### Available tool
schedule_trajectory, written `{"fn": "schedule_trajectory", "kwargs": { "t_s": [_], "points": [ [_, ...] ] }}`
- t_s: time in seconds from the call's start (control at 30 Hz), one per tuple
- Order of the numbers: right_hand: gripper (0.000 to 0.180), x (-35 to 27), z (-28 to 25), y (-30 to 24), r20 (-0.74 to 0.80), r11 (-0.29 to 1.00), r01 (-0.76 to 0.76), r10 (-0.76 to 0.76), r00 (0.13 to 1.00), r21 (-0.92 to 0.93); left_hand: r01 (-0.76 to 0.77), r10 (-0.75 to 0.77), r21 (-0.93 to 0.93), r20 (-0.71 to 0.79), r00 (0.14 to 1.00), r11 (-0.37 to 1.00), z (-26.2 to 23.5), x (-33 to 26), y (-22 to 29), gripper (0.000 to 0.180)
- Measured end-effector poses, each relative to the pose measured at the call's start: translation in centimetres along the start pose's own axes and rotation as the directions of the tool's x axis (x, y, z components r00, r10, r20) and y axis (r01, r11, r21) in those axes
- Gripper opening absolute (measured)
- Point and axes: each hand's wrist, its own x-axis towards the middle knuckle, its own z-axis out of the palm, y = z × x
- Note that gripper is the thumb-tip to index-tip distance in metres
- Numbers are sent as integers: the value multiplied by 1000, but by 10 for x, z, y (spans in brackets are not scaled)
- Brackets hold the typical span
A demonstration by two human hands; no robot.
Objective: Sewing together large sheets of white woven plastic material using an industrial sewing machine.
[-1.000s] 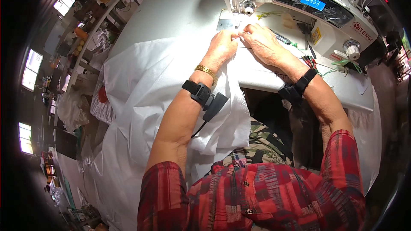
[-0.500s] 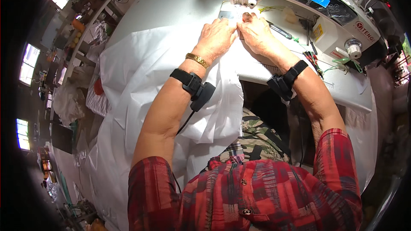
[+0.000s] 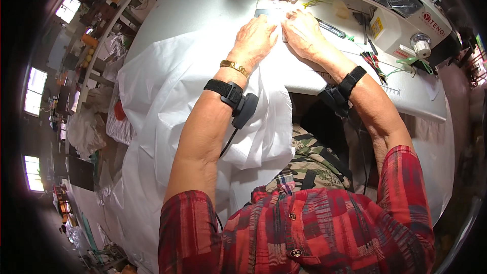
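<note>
Both hands work close together below the head of a white sewing machine (image 3: 350, 0). My left hand (image 3: 254, 38) has its fingers closed on the edge of a large white woven sheet (image 3: 162, 101), just in front of the needle area. Right beside it, my right hand (image 3: 303, 33) pinches the same edge, thumb and forefinger together. The fingertips and the spot under the presser foot are washed out by the lamp's glare. From my left hand the sheet falls in folds over the table's front edge and down toward my lap.
Right of my right hand lie a pair of thread snips (image 3: 331, 28) and loose green and red threads (image 3: 373, 61). A ruler scale (image 3: 390, 90) runs along the table's front edge. At the far left, cluttered shelves (image 3: 96, 45) and a crumpled plastic bag (image 3: 89, 129) stand beyond the table.
The view has shifted slightly, so the machine sits a little higher and further left. My hands stay at the sheet's edge, nearly unmoved relative to the needle.
</note>
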Motion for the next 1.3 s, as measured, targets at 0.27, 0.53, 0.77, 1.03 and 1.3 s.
{"fn": "schedule_trajectory", "kwargs": {
  "t_s": [0.27,0.53,0.77,1.03,1.3],
  "points": [
    [20,-7,-2,-6,45,986,-143,140,989,82,-45,43,-28,-63,997,999,7,6,-6,25],
    [30,-82,-84,-55,248,718,-344,241,938,605,126,-112,-335,59,992,934,-18,-1,1,26],
    [29,-155,-123,-111,599,51,-627,243,763,777,11,-145,-552,-199,969,834,-71,-107,62,21],
    [30,-167,-125,-134,631,15,-636,106,768,771,208,-227,-367,-7,974,907,-69,-212,115,26],
    [29,-213,-90,-116,667,222,-748,345,660,625,378,-342,-484,164,925,790,-51,-244,94,17]
  ]
}}
